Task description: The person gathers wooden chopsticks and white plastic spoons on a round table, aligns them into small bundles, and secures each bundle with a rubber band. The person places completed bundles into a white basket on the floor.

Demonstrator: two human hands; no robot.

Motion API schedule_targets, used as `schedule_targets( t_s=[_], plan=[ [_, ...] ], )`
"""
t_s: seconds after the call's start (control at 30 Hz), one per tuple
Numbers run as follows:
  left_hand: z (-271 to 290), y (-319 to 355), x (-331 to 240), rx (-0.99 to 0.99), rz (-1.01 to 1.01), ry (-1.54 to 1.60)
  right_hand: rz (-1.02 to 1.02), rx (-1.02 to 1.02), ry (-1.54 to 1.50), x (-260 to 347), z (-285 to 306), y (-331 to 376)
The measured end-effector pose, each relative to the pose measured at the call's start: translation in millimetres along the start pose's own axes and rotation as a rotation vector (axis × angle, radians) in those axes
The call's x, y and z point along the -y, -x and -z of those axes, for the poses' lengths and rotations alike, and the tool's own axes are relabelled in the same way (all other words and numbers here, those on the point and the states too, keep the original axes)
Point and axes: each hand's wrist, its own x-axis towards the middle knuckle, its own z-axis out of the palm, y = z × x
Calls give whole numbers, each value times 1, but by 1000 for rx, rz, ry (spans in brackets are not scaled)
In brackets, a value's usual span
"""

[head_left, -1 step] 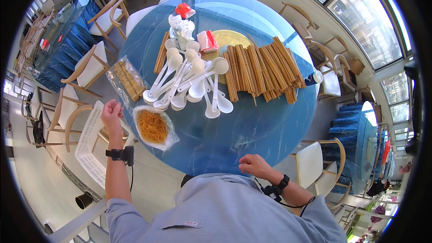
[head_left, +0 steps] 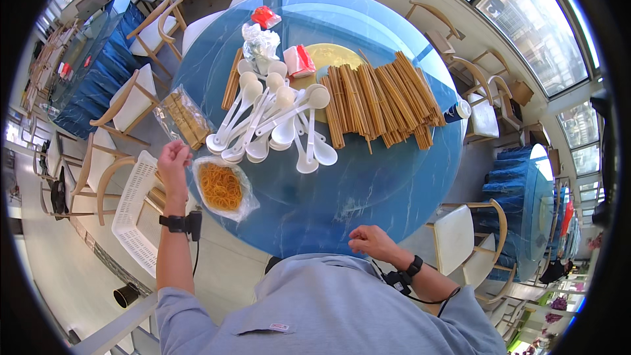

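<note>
Here, left hand (head_left: 172, 158) loosely curled at the table (head_left: 368, 190) edge, holding nothing, just beside bag of orange rubber bands (head_left: 222, 187) | right hand (head_left: 369, 242) half-closed, empty, resting on near rim | white spoons (head_left: 276, 125), chopstick bundles (head_left: 378, 102) beyond.

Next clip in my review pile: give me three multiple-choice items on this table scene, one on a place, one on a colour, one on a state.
1. Where does the bag of orange rubber bands lie?
A. at the table edge by the left hand
B. on the yellow plate
C. on a chair

2. What colour are the spoons?
A. red
B. white
C. black

3. How is the right hand?
A. gripping a spoon
B. holding chopsticks
C. empty, at the near edge of the table

Answers: 1 A, the bag sits just right of the left hand on the blue round table. 2 B, the whole pile is white. 3 C, its fingers hold nothing.
</note>
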Motion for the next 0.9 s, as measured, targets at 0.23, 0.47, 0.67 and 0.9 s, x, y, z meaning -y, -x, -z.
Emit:
schedule_targets(
  t_s=[0.23, 0.47, 0.67, 0.9],
  plan=[
    [-276, 67, -43, 758, 67, -203, -45, -125, -290, -89, 30, 33],
    [-447, 88, 28, 625, -232, -1131, -110, -322, -453, -178, 50, 90],
    [-450, 100, 30, 328, -69, -813, -155, -350, -522, -215, 64, 111],
    [-355, 174, -62, 596, 655, 433, 81, -238, -184, -147, 104, 29]
  ],
)
